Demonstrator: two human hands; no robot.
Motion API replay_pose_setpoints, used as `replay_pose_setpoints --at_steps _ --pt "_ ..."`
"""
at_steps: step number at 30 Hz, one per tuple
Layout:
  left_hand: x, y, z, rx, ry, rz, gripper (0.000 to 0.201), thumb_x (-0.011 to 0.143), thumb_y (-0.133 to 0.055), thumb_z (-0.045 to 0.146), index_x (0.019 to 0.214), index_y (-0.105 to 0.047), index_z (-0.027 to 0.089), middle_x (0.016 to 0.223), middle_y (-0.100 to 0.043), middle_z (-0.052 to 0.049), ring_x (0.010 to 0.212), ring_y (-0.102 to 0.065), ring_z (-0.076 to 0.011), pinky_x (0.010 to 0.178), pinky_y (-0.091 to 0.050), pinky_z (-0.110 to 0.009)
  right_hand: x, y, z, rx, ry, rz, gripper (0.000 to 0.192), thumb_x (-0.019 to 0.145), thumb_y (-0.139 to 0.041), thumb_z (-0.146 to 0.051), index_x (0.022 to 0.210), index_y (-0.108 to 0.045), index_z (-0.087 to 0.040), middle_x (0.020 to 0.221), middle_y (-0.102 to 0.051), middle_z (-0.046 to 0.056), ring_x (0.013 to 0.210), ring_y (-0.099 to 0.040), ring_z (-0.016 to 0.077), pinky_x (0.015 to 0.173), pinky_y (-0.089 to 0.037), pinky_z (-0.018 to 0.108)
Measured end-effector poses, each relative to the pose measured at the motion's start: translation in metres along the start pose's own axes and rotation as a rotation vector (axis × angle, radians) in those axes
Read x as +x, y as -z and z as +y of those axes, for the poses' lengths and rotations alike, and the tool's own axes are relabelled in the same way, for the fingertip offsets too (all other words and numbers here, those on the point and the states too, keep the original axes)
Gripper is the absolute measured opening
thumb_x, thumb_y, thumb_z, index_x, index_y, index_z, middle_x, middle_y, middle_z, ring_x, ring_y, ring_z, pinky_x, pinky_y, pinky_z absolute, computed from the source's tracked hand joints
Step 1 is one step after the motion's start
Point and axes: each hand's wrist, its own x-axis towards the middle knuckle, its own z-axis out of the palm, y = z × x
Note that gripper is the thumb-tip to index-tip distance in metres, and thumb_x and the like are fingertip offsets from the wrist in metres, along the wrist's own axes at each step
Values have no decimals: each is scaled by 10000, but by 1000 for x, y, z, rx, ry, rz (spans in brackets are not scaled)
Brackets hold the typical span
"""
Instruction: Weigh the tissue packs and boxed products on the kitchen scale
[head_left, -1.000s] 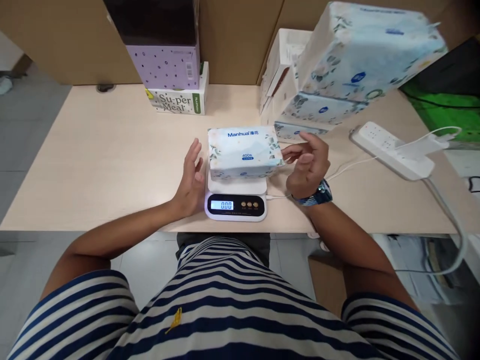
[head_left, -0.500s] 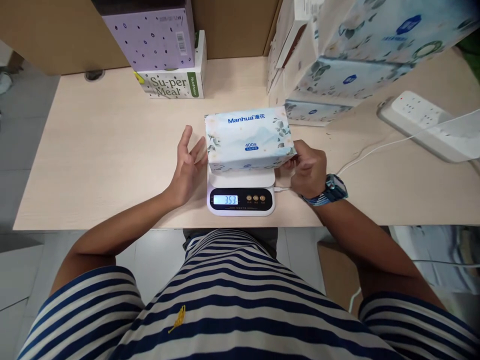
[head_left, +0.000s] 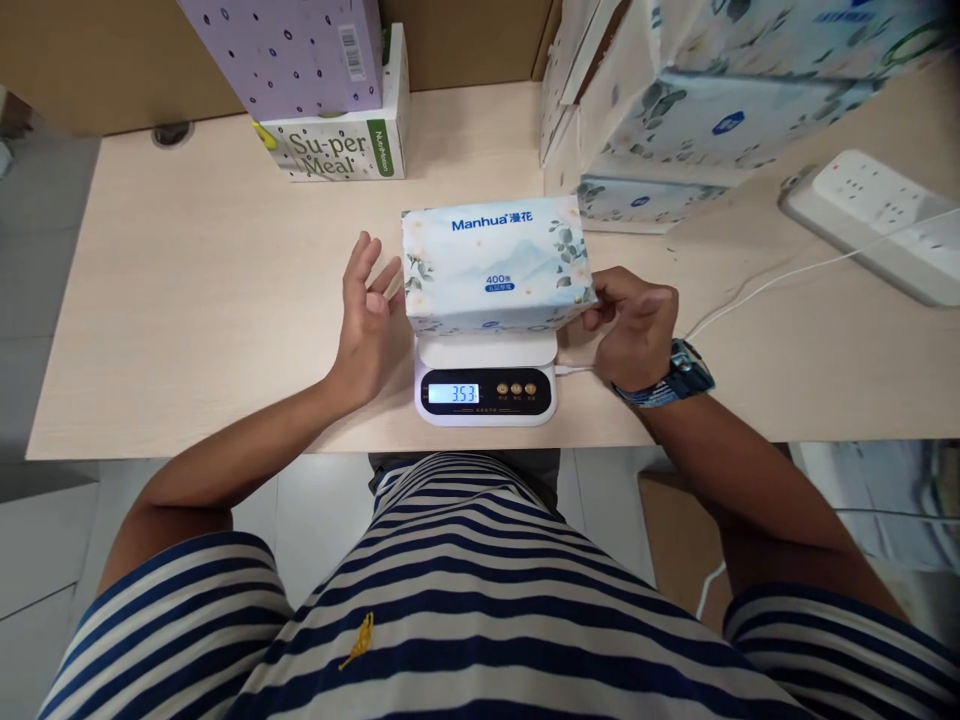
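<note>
**A:** From my seat, walk me through it, biggest things first, all placed against the scale.

**B:** The desk (head_left: pixel 187 330) carries everything. Behind the scale and to its right stands a stack of tissue packs (head_left: pixel 697 110); behind it to the left a purple box (head_left: pixel 292 50) sits on a white meal box (head_left: pixel 337 150). Well off to the scale's right lies a power strip (head_left: pixel 877 215). The scale (head_left: pixel 486 385) itself sits at the desk's near edge, and the tissue pack (head_left: pixel 496 265) rests across its platform, overhanging on both sides. The display (head_left: pixel 453 393) shows 353.

**A:** And the hands?

**B:** I see the right hand (head_left: pixel 636 325) at the pack's right end, fingers curled onto its lower corner, a light pinch on the pack as far as I can judge, since the fingertips are partly hidden behind the wrapper. The left hand (head_left: pixel 365 320) is spread wide, palm facing the pack's left end, just beside it and holding nothing.

**A:** How would you do this well?

**B:** I'd say any touch loads or lifts the platform, so the right hand's contact may skew the number. Best to keep the pack centred and level, with nothing resting on the desk or on the cable (head_left: pixel 750 290) to the scale's right, and read the display with both hands clear.
</note>
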Motion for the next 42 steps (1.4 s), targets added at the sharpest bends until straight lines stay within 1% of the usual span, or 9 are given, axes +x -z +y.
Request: replay_pose_setpoints --at_steps 5,8,15,22,27,31,35,39,42 --pt "4 1 5 -3 14 -50 963 853 -601 997 1578 -508 371 1745 -525 -68 1701 -362 -512 1309 -458 -728 -2 -1 6 15 -15 16 825 1106 -182 -808 951 -774 -256 593 -553 9 518 -543 185 534 -389 356" --pt "4 0 6 1 -20 -48 949 839 -637 990 1543 -545 361 1758 -493 -62 1713 -318 -539 1297 -453 -753 -2 -2 5 -19 -31 26 828 1097 -153 -818 919 -751 -274 587 -539 9 515 -545 198 538 -403 371" --pt "2 0 4 5 -59 -98 878 856 -661 953 1514 -575 379 1794 -423 -32 1746 -225 -532 1302 -439 -754 2 -2 -6 -53 -93 35 865 1069 -108 -862 770 -672 -278 546 -511 20 491 -532 189 511 -402 370" --pt "3 4 4 -7 -87 -114 775 916 -675 882 1486 -598 363 1783 -446 -23 1747 -275 -478 1384 -362 -689 3 -3 -6 31 -87 77 826 1067 -232 -877 752 -691 -268 531 -512 10 483 -521 176 507 -388 356" --pt "4 4 3 1 2 -73 657 972 -665 809 1479 -594 397 1784 -464 3 1730 -329 -453 1407 -341 -696 3 -3 -9 -12 -122 83 866 1049 -170 -902 732 -686 -284 523 -501 14 464 -516 190 501 -409 379" --pt "6 6 -4 -25 -36 -119 693 971 -656 818 1522 -570 406 1799 -447 -4 1699 -398 -440 1394 -377 -678 2 -3 -7 -22 -130 73 865 1062 -152 -881 766 -700 -280 533 -493 13 470 -514 187 506 -413 378" --pt "10 17 -20 -11 -130 -191 704 997 -626 801 1596 -491 456 1819 -421 -10 1655 -489 -394 1359 -439 -664 2 -6 4 15 -56 118 795 1106 -235 -812 937 -753 -234 629 -553 11 518 -537 164 530 -436 345" --pt "8 27 -23 92 -382 -234 645 1092 -568 662 1688 -399 485 1876 -324 -16 1659 -496 -329 1389 -425 -596 5 -10 8 66 100 182 670 1080 -427 -792 1401 -696 -269 1126 -738 92 763 -708 195 686 -613 389" --pt "0 28 -15 176 -551 -276 670 1133 -546 542 1757 -336 418 1888 -292 -48 1705 -424 -290 1395 -437 -504 6 -13 3 63 201 119 661 1093 -418 -759 1540 -608 -310 1299 -731 130 974 -773 260 787 -677 438"
